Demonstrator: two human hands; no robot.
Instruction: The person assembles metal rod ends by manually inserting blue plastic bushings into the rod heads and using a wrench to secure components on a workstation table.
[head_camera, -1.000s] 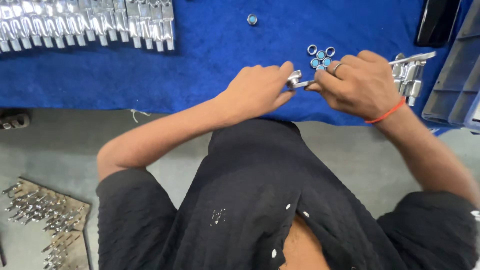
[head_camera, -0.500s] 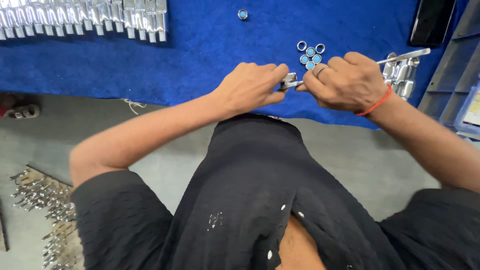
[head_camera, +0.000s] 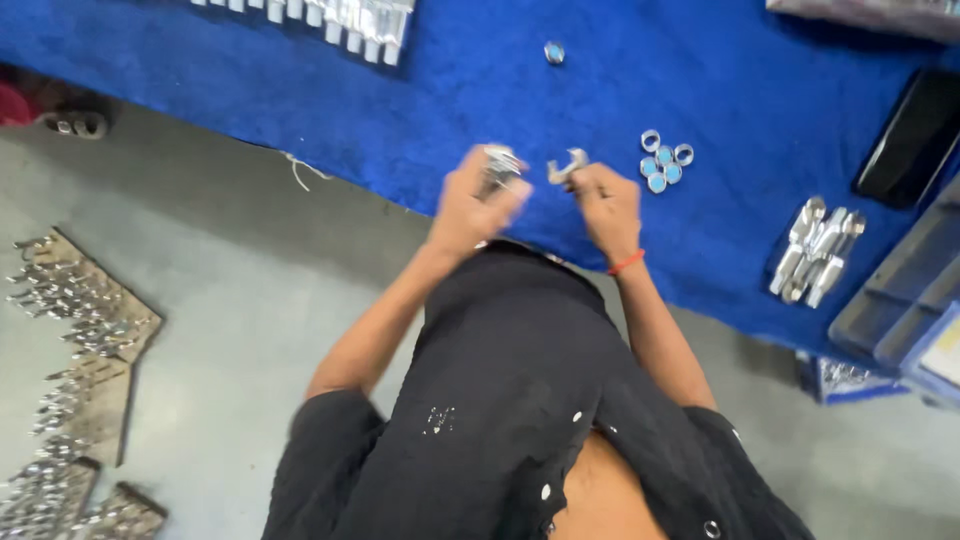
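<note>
Left hand (head_camera: 478, 205) grips a blurred metal fitting (head_camera: 497, 163), axis unclear; right hand (head_camera: 603, 205) pinches a small wrench (head_camera: 568, 168) pointing left, short of the ring cluster (head_camera: 664, 164) on the blue mat (head_camera: 460, 100).

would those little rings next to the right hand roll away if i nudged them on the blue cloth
Probably not far: the small rings lie flat in a tight cluster, and the blue cloth looks soft enough to grip them. They look like light metal, so they would likely slide or scatter.

A workshop; rows of metal fittings (head_camera: 330, 18) on blue cloth (head_camera: 450, 90); parts bins (head_camera: 895, 300).
</note>
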